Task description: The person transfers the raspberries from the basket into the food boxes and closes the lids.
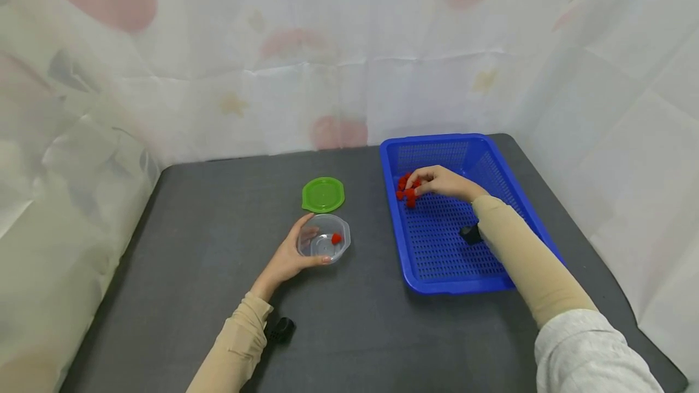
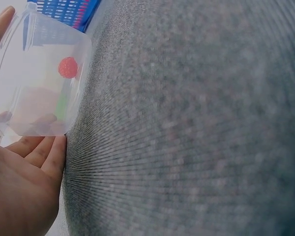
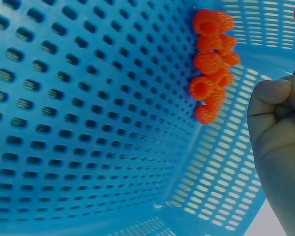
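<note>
My left hand (image 1: 286,259) grips a small clear plastic container (image 1: 323,238) on the dark table, thumb on its far rim and fingers under its near side. One red raspberry (image 1: 335,238) lies inside. In the left wrist view the container (image 2: 34,83) shows that raspberry (image 2: 68,67) above my palm (image 2: 19,187). My right hand (image 1: 439,182) reaches into the blue perforated basket (image 1: 453,259), fingers curled at a cluster of raspberries (image 1: 406,191) and pinching one. The right wrist view shows the cluster (image 3: 211,64) against the basket wall (image 3: 78,123), with my curled thumb (image 3: 270,98) beside it.
A green round lid (image 1: 323,194) lies flat just behind the container. The grey table (image 1: 218,296) is bounded by white patterned curtains at the back and on both sides. The basket stands on the right half, close to the table's right edge.
</note>
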Demonstrator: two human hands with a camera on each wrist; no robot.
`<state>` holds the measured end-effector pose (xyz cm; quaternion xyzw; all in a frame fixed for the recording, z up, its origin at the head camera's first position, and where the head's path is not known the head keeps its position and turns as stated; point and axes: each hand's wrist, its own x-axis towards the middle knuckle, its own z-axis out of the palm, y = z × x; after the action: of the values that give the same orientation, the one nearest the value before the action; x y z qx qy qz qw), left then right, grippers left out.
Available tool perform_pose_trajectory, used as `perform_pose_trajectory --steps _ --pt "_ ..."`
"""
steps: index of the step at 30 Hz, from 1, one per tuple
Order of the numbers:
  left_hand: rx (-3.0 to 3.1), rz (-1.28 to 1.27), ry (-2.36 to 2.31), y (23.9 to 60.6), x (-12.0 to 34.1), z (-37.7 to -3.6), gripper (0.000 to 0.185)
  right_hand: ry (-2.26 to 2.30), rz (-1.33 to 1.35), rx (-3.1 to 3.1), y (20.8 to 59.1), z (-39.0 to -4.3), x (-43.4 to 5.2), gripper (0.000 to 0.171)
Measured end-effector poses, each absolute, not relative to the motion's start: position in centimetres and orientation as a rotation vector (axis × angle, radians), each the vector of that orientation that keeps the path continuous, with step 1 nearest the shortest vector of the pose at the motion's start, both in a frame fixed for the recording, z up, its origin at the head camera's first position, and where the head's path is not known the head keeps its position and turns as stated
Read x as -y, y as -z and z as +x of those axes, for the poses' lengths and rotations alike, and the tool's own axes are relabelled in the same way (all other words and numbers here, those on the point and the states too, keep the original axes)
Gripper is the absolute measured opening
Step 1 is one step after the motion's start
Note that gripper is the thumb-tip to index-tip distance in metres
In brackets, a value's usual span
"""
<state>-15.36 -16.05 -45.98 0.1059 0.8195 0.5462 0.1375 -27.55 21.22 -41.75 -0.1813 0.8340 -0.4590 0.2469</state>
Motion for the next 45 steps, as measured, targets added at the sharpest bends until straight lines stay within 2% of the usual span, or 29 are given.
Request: perform_pose_trajectory --steps 10,21,25,28,45 --pt "-2.393 0.310 -1.550 45.7 16.0 -15.4 0.100 1.267 -0.591 -2.273 39.4 -27.5 -20.5 0.020" --pt "-2.395 0.308 -1.553 45.5 15.7 -15.3 0.098 1.270 -0.687 -2.276 35.6 -26.9 -17.2 0.021" --pt "-2.419 0.295 -1.539 47.5 16.3 -16.0 0.101 1.277 -0.713 -2.250 34.3 -26.7 -16.0 0.019" --pt "-2.445 0.280 -1.518 49.0 16.7 -16.4 0.104 1.297 -0.735 -2.219 34.9 -27.5 -15.3 0.017" --pt "-2.462 0.242 -1.476 49.0 16.5 -16.5 0.103 1.306 -0.892 -2.161 35.2 -28.3 -10.8 0.015"
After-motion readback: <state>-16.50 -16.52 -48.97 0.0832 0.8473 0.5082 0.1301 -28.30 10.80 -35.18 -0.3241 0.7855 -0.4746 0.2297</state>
